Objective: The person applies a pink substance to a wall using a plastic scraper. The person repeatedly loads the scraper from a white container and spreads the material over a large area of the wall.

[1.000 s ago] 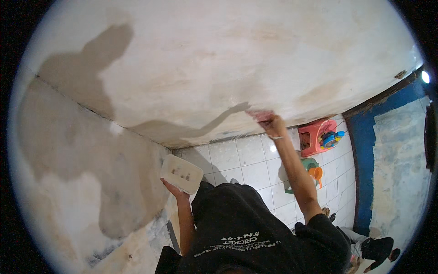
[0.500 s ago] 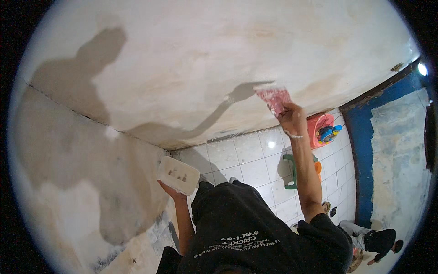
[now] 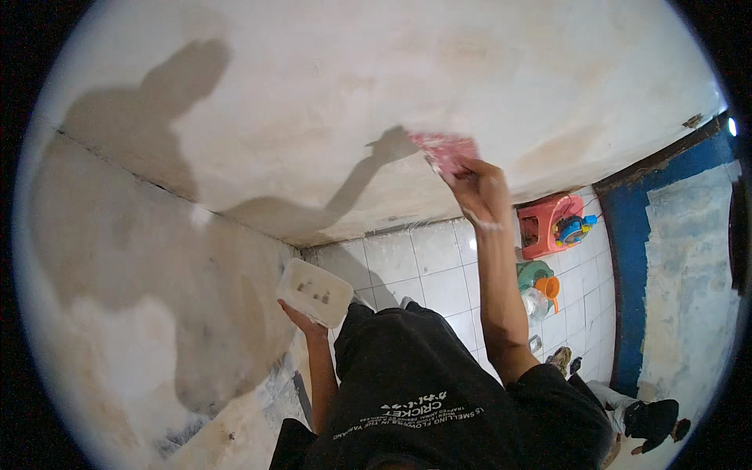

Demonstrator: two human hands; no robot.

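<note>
In my raised right hand (image 3: 484,192) is a flat pinkish-red scraper (image 3: 450,149) smeared with white, slightly blurred. Fingers and thumb pinch its near corner. Its far edge lies at or very close to the pale, blotchy wall (image 3: 337,78); whether it touches, I cannot tell. Lower and to the left, my left hand (image 3: 304,319) supports a shallow whitish rectangular tub (image 3: 337,288) from beneath and the side. A few small dark marks show inside the tub. My arm's shadow falls on the wall left of the scraper.
Right of my forearm, a pink-red plastic stool (image 3: 532,229) bears a blue and yellow object (image 3: 576,229). Nearby are a green stool (image 3: 534,271), an orange cup (image 3: 550,289) and a clear container (image 3: 535,304) on white floor tiles (image 3: 442,278). Another person (image 3: 652,419) is at lower right.
My right hand and the scraper have swung left along the wall, and the scraper has tilted. The green stool and clear container show more beside my arm. The tub stays in my left hand.
</note>
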